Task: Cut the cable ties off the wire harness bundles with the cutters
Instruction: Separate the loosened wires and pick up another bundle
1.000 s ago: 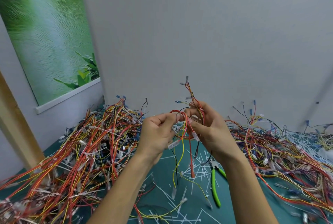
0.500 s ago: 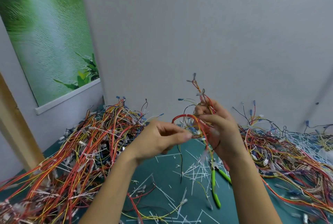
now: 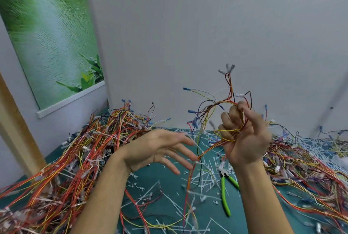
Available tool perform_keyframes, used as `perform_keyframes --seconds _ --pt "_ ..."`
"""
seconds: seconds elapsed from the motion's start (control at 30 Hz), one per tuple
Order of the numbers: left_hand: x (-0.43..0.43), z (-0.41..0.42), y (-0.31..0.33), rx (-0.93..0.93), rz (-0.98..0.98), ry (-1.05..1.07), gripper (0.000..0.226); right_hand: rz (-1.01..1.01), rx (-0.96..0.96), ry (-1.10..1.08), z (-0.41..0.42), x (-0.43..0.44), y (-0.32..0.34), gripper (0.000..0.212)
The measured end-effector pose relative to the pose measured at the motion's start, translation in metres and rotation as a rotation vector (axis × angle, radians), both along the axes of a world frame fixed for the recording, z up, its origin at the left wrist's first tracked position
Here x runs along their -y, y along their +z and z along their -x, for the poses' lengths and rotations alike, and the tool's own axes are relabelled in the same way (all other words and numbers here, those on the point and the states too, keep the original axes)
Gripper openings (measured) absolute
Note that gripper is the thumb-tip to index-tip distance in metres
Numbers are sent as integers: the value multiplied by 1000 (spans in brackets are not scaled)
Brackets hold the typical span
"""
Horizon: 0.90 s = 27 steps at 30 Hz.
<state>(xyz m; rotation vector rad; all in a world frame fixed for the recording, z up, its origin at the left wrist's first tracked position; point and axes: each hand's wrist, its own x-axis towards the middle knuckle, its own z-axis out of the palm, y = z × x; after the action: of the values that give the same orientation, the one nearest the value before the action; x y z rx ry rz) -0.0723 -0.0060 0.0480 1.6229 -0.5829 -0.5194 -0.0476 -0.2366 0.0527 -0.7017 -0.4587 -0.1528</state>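
While the right hand (image 3: 244,139) is clenched round the wire bundle (image 3: 212,109) and holds it up above the table (image 3: 165,196), the left hand (image 3: 160,149) is released, its fingers spread and holding nothing; its fingertips are near the loose hanging wires, but I cannot tell if they touch. In the head view, the only view, the bundle looks light and limp; its thin wires, red, orange, yellow and black, arch out of the fist and hang down, and small blue and clear connectors sit at the ends. I judge it will spring and tangle easily, so it is best gripped where the wires are gathered tightly, close beside a tie; the thin insulation could be nicked by a blade. Blur hides whether a tie remains on it.

The cutters (image 3: 225,194), with smooth green handles, lie on the table below the right forearm, in no hand; around them lie the cut ties (image 3: 207,175), thin stiff white plastic strips. A heap of wires (image 3: 84,149) lies at the left, another pile (image 3: 301,162) at the right; the table cover is matt dark green.
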Motion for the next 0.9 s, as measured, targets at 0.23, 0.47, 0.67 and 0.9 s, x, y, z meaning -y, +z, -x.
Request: perform_keyframes --seconds 0.23,0.47,0.67,0.9 --pt "22 -4 -13 90 -202 252 20 -210 -58 -80 -6 1 -1 18" --pt "28 -11 -20 162 -351 248 12 -381 -122 -33 -12 8 -3 28" --pt "31 -10 -21 140 -122 186 14 -393 -142 -7 -15 9 -5 28" --pt "33 -9 -15 -23 147 124 37 -375 -165 32 -14 11 -5 26"
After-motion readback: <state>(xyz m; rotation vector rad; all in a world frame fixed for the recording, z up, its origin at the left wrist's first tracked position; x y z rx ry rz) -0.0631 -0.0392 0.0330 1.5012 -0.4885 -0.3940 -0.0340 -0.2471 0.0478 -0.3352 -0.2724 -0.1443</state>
